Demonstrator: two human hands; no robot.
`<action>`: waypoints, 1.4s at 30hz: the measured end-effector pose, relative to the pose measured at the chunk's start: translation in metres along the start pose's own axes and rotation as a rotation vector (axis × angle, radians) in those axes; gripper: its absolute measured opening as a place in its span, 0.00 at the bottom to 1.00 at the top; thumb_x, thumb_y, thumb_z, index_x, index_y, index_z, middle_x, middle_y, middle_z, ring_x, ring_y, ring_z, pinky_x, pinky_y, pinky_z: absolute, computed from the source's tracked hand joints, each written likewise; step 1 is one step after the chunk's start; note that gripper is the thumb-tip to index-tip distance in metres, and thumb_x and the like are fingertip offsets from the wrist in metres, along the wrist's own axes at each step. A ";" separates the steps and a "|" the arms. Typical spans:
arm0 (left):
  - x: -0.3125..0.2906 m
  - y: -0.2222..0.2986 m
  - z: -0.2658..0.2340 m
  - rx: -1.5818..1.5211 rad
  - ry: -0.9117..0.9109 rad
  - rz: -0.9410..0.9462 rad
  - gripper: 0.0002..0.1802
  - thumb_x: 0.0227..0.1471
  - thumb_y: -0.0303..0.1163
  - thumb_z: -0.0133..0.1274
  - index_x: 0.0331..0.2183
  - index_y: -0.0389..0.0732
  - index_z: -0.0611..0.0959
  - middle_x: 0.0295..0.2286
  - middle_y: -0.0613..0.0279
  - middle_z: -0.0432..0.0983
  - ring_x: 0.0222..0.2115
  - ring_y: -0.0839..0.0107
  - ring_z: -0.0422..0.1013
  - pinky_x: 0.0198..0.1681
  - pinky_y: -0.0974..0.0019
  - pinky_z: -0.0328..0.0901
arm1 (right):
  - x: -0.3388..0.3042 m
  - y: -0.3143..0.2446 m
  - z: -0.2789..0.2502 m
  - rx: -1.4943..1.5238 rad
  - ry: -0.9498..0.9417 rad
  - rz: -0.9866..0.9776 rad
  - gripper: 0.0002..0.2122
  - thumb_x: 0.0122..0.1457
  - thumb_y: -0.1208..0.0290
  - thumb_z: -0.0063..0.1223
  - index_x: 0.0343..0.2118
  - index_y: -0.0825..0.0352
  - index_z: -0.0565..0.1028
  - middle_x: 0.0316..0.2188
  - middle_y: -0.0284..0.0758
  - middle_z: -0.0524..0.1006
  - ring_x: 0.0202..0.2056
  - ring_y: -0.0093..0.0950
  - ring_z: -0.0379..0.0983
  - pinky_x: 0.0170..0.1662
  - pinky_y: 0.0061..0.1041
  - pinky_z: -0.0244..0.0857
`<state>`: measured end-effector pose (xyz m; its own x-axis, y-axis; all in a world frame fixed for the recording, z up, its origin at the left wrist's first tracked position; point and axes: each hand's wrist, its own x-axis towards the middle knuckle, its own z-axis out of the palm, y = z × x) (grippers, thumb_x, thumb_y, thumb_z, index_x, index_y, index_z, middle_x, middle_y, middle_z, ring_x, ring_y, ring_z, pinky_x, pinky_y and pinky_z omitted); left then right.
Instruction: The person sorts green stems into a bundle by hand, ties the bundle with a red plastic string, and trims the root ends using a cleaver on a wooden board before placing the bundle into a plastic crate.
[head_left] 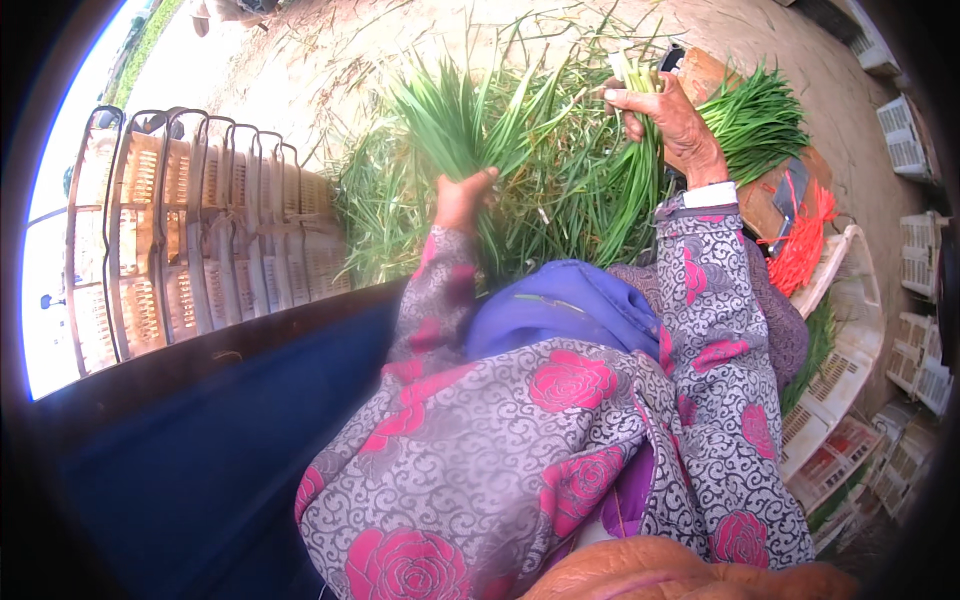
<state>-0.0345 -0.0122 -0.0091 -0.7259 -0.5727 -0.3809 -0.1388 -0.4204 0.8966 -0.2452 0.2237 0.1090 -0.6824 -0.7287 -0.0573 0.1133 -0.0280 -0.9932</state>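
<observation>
My left hand (pixel 464 200) is closed around a bunch of long green chives (pixel 440 110), whose leaves fan out upward. In my right hand (pixel 682 128) is a second bunch, its pale stem ends (pixel 634 70) pointing up past my thumb and its green leaves (pixel 635 205) hanging below. Between and beneath both hands spreads a loose heap of chives and leaf scraps (pixel 560 130). Just right of my right wrist, a thick, tidy bundle of chives (pixel 762 122) rests on a brown surface (pixel 775 200).
Red strips of tying string (pixel 802 245) hang at the right, above a whitish plastic crate (pixel 840 375). More crates (pixel 908 140) line the far right. At the left stand slatted crates (pixel 200 230) within a metal frame, beside a dark blue panel (pixel 230 450).
</observation>
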 end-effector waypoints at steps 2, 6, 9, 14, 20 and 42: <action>0.006 -0.006 -0.013 -0.020 -0.028 0.015 0.12 0.47 0.23 0.64 0.34 0.37 0.79 0.22 0.67 0.74 0.15 0.78 0.66 0.18 0.73 0.61 | -0.007 -0.013 -0.019 0.123 0.021 0.017 0.14 0.56 0.67 0.64 0.39 0.73 0.80 0.22 0.33 0.78 0.16 0.17 0.67 0.20 0.21 0.61; 0.010 -0.015 -0.018 -0.147 -0.031 -0.066 0.11 0.48 0.24 0.63 0.35 0.38 0.79 0.22 0.67 0.74 0.15 0.78 0.66 0.18 0.73 0.61 | 0.005 0.020 -0.022 -0.352 0.101 0.080 0.20 0.58 0.65 0.63 0.49 0.72 0.76 0.31 0.31 0.79 0.17 0.16 0.66 0.21 0.19 0.62; 0.009 -0.021 -0.010 -0.138 -0.042 -0.080 0.11 0.49 0.25 0.63 0.36 0.37 0.79 0.24 0.66 0.76 0.17 0.78 0.67 0.19 0.74 0.63 | 0.023 0.064 -0.020 -0.356 0.239 0.046 0.21 0.57 0.64 0.63 0.51 0.71 0.75 0.30 0.31 0.77 0.17 0.17 0.66 0.21 0.20 0.62; -0.010 -0.007 0.011 -0.125 -0.119 -0.076 0.14 0.48 0.27 0.65 0.38 0.38 0.80 0.27 0.65 0.79 0.20 0.77 0.71 0.21 0.75 0.65 | 0.016 0.037 0.029 0.018 0.121 0.050 0.17 0.55 0.62 0.67 0.40 0.69 0.76 0.21 0.28 0.72 0.18 0.19 0.68 0.21 0.23 0.62; -0.001 -0.009 0.002 -0.114 -0.034 -0.024 0.16 0.47 0.28 0.65 0.39 0.36 0.81 0.28 0.62 0.81 0.23 0.70 0.78 0.27 0.68 0.75 | 0.018 0.039 0.023 -0.207 0.302 -0.061 0.15 0.54 0.58 0.67 0.33 0.67 0.80 0.16 0.28 0.75 0.18 0.18 0.67 0.26 0.21 0.62; -0.012 0.019 0.053 -0.185 -0.304 -0.030 0.13 0.52 0.26 0.62 0.40 0.32 0.80 0.24 0.59 0.79 0.20 0.69 0.75 0.23 0.68 0.70 | 0.010 0.044 0.063 -0.183 -0.108 0.104 0.16 0.55 0.68 0.66 0.44 0.70 0.79 0.27 0.28 0.79 0.23 0.16 0.70 0.26 0.18 0.64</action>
<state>-0.0643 0.0241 0.0245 -0.8945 -0.3341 -0.2971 -0.0590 -0.5704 0.8192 -0.2013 0.1720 0.0712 -0.5911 -0.7908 -0.1589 0.0396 0.1682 -0.9850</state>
